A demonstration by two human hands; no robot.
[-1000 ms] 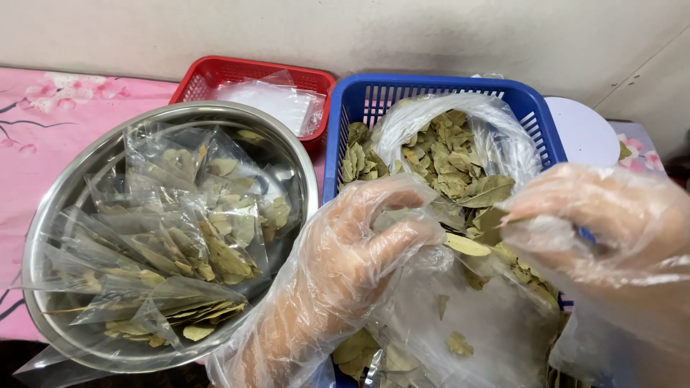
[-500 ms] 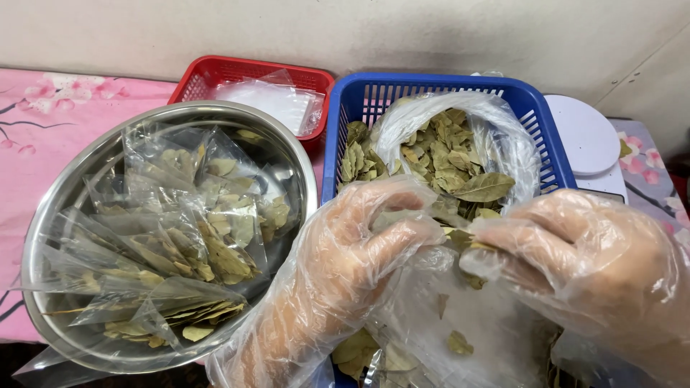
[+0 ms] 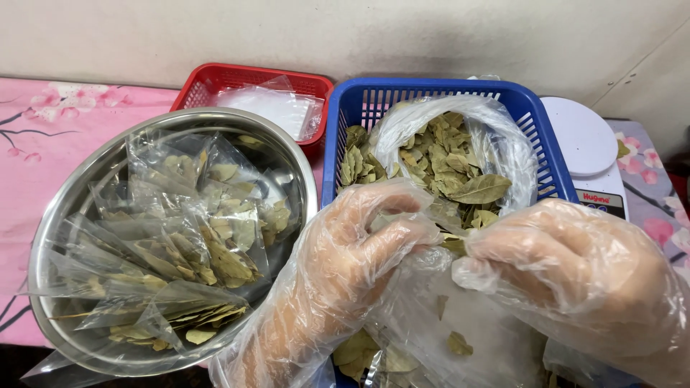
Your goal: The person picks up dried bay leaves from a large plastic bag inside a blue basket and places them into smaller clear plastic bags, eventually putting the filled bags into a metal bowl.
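- My left hand [image 3: 345, 266], in a loose clear plastic glove, is gripping the mouth of a small clear bag [image 3: 445, 323] at the near middle of the scene, thumb and fingers pinched on its edge to keep it open.
- My right hand [image 3: 575, 273], gloved the same way, is closing around a few dried leaves [image 3: 454, 246] at the bag's opening; exactly how many it is holding I cannot tell.
- The small bag is lying over the near edge of the blue basket [image 3: 535, 129], and a few leaves are already showing inside it.
- The loose leaf supply [image 3: 449, 158] is sitting in a large open plastic bag inside the blue basket, just beyond my hands.
- The steel bowl [image 3: 65, 215] on the left is holding a pile of filled leaf packets [image 3: 180, 244].
- The red basket [image 3: 215, 79] at the far left is holding empty clear bags [image 3: 269, 108]; a white scale [image 3: 582, 140] is standing to the right of the blue basket on the pink-flowered worktop [image 3: 29, 144].
- Step in hand, as I judge it: filling one packet. The next move calls for keeping the mouth spread while the leaves are slipping in without spilling.
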